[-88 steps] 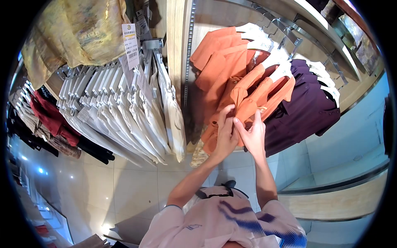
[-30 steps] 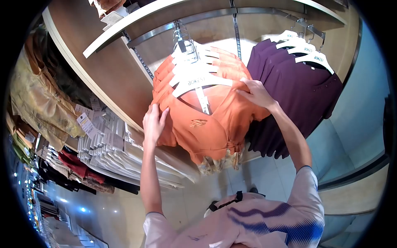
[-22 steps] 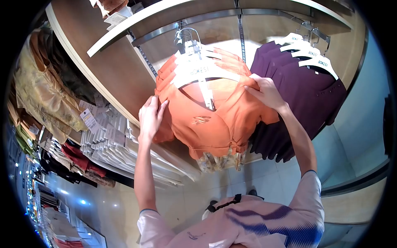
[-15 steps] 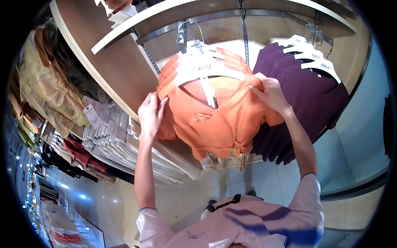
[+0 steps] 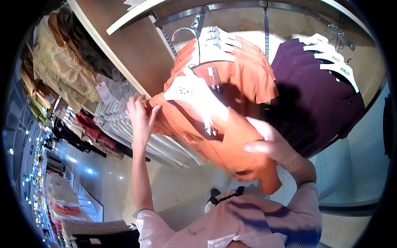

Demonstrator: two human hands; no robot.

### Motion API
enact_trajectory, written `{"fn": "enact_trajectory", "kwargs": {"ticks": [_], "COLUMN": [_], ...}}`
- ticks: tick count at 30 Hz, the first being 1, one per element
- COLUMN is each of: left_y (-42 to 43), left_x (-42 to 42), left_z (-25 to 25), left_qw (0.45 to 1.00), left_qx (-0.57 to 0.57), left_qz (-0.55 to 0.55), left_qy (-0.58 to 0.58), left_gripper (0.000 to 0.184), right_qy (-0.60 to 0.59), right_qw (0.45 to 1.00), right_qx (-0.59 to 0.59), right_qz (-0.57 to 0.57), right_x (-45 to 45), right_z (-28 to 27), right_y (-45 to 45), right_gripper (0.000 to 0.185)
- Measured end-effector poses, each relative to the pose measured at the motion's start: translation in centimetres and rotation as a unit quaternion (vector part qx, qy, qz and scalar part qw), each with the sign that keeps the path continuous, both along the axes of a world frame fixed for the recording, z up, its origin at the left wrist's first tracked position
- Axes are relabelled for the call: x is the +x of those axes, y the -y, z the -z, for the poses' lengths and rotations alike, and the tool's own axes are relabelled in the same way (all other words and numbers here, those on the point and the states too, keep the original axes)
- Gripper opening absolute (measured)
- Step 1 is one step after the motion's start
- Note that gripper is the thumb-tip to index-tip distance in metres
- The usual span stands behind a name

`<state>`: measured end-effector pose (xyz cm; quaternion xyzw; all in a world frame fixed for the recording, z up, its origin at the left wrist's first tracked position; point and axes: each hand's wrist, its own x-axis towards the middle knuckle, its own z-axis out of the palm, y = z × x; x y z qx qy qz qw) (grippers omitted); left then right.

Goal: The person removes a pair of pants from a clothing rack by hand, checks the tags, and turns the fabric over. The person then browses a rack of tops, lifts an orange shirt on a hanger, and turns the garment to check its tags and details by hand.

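An orange top (image 5: 244,132) on a white hanger (image 5: 188,90) is held out in front of the rack, tilted with its right side lower. My left hand (image 5: 141,115) is closed on the shoulder at the left. Over on the right, my right hand (image 5: 269,142) grips the other shoulder, thumb on the front of the cloth. The hanger's wire hook (image 5: 185,29) looks apart from the metal display arm (image 5: 199,17). Behind it, several more orange tops (image 5: 254,74) hang on white hangers.
Dark purple tops (image 5: 318,107) hang to the right, partly in shadow. White garments (image 5: 169,146) on hangers and a yellowish patterned garment (image 5: 62,62) are at the left. A pale shelf edge (image 5: 132,17) runs above the rack. Below is a tiled floor (image 5: 165,190).
The front orange top has come away from the others towards me and tilted down on the right. My right hand has moved lower and closer; my left hand shifted slightly left and down.
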<state>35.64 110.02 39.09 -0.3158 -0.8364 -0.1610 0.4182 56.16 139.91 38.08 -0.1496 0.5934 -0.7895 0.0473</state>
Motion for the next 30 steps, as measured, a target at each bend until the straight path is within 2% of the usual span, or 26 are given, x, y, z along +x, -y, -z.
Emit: {"fn": "enact_trajectory", "kwargs": {"ticks": [2,4,5,6,7,8,10,12,13,14,16,17,18,19,20,22,23,24,25,27,28,29,30], "left_y": [-1.0,-2.2,-3.4,-4.2,-4.7,-5.5,-6.0,-5.6,-4.1,-2.3,0.0,0.6,1.3,2.4,2.5,4.6,5.2,5.8,6.9,8.4,9.4,10.2,11.5], "left_x": [6.3,12.6,15.2,17.2,18.1,19.0,21.0,22.1,22.5,22.8,23.8,24.6,25.4,26.2,27.0,28.3,29.0,29.8,30.4,31.7,32.1,32.4,32.8], "left_z": [-0.4,1.3,1.6,2.0,2.9,3.1,1.4,1.0,1.2,1.2,-0.4,-1.5,-2.7,-3.6,-4.3,-5.8,-6.5,-7.0,-7.4,-8.9,-9.4,-9.9,-10.9], "left_qw": [0.993,0.951,0.877,0.770,0.722,0.723,0.620,0.626,0.634,0.647,0.662,0.695,0.724,0.741,0.772,0.791,0.805,0.817,0.828,0.825,0.828,0.830,0.835], "left_qx": [0.042,0.138,0.228,0.316,0.364,0.428,0.542,0.571,0.563,0.537,0.480,0.446,0.410,0.370,0.366,0.323,0.321,0.317,0.309,0.308,0.304,0.321,0.288], "left_qz": [-0.017,0.110,0.206,0.291,0.299,0.248,0.184,0.101,0.066,0.012,0.002,-0.035,-0.070,-0.118,-0.111,-0.141,-0.157,-0.172,-0.171,-0.167,-0.172,-0.154,-0.162], "left_qy": [0.107,0.254,0.370,0.471,0.507,0.482,0.536,0.521,0.526,0.541,0.576,0.563,0.550,0.548,0.507,0.500,0.474,0.450,0.435,0.444,0.439,0.430,0.441], "left_gripper": [0.045,0.045,0.051,0.057,0.065,0.060,0.052,0.043,0.041,0.036,0.027,0.027,0.027,0.029,0.034,0.037,0.037,0.038,0.039,0.040,0.039,0.039,0.039], "right_qy": [-0.028,-0.032,-0.061,-0.086,-0.136,-0.186,-0.218,-0.239,-0.165,-0.164,-0.380,-0.376,-0.388,-0.400,-0.413,-0.437,-0.384,-0.310,-0.282,-0.272,-0.260,-0.275,-0.289], "right_qw": [0.999,0.997,0.996,0.993,0.986,0.973,0.961,0.953,0.956,0.956,0.908,0.893,0.898,0.894,0.889,0.885,0.909,0.938,0.948,0.943,0.945,0.935,0.924], "right_qx": [-0.008,-0.035,-0.002,0.028,0.081,0.133,0.173,0.187,0.215,0.204,0.141,0.141,0.092,0.091,0.092,0.133,0.149,0.147,0.145,0.190,0.197,0.214,0.231], "right_qz": [-0.030,-0.055,-0.061,-0.072,-0.058,-0.039,-0.001,-0.014,-0.107,-0.132,-0.109,-0.202,-0.185,-0.181,-0.176,-0.089,-0.063,-0.043,-0.016,-0.009,-0.029,-0.063,-0.098], "right_x": [0.4,0.8,0.9,1.1,1.3,1.6,3.7,5.3,5.9,6.1,6.3,6.4,6.6,6.2,5.3,2.1,0.1,-1.7,-4.5,-8.0,-9.6,-10.7,-11.2], "right_z": [0.9,2.9,3.2,3.6,4.8,6.1,7.3,8.7,8.3,8.7,9.9,10.0,10.7,11.7,12.8,14.5,15.5,15.8,18.2,19.5,21.4,23.4,25.0], "right_y": [0.5,1.5,2.1,2.9,4.1,5.3,8.3,11.5,12.1,12.8,13.9,13.4,13.3,12.8,12.2,11.0,10.8,10.8,11.5,12.8,13.9,15.1,16.3], "right_gripper": [0.056,0.053,0.053,0.052,0.053,0.055,0.059,0.065,0.071,0.071,0.073,0.071,0.061,0.055,0.049,0.043,0.040,0.042,0.049,0.065,0.076,0.079,0.083]}}
